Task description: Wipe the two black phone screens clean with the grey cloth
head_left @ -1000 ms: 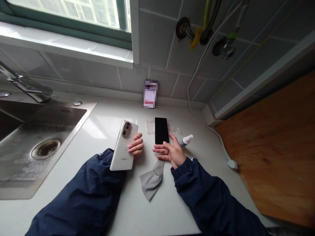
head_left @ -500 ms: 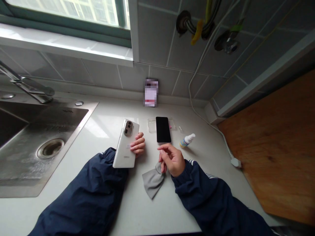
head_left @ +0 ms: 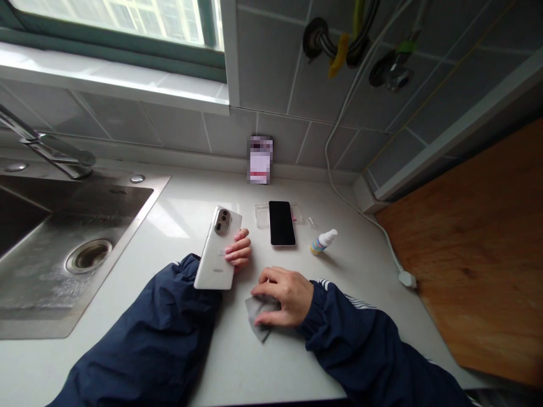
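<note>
A steel sink (head_left: 42, 226) and chrome faucet (head_left: 59, 148) sit left, a wooden board (head_left: 470, 243) right.

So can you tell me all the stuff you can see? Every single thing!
counter: one, white, under everything here
white phone: one, white, in the left hand
black phone: one, black, flat on the counter
clear case: one, see-through, under the black phone
spray bottle: one, white and blue, right of the black phone
grey cloth: one, grey, under the right hand
sink: one, steel, left side
faucet: one, steel, behind the sink
blurred card: one, pale, against the wall
cable: one, white, down the wall
window: one, green frame, top left
wooden surface: one, brown, far right
left hand: one, holding the white phone
right hand: one, on the grey cloth
sleeves: two, navy, on both arms
</note>
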Tool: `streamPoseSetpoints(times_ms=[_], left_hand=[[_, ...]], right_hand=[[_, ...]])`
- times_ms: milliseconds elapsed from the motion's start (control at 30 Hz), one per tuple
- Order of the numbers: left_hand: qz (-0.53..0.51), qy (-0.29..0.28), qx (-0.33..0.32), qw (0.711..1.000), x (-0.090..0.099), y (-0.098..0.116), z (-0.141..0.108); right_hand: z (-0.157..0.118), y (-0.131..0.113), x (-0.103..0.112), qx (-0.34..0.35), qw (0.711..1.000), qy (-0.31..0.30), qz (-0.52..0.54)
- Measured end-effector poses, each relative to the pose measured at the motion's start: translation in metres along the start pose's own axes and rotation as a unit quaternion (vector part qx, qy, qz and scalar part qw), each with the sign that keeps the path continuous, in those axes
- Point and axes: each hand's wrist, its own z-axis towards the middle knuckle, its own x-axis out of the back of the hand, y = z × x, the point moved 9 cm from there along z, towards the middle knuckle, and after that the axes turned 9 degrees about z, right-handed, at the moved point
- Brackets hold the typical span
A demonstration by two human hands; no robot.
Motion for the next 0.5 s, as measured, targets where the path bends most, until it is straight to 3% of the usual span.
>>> streamPoseSetpoints(times_ms=[333,500], left_hand=[[0.007,-0.009,0.01,1.0,0.005,-0.001,0.002],[0.011,-0.008,0.018,1.0,0.011,-0.004,0.004]], right_hand=[[0.001,-0.003,0.006,0.01,1.0,0.022,0.018],[-0.002,0.0,0.035,-0.025,0.981,0.155,0.116]])
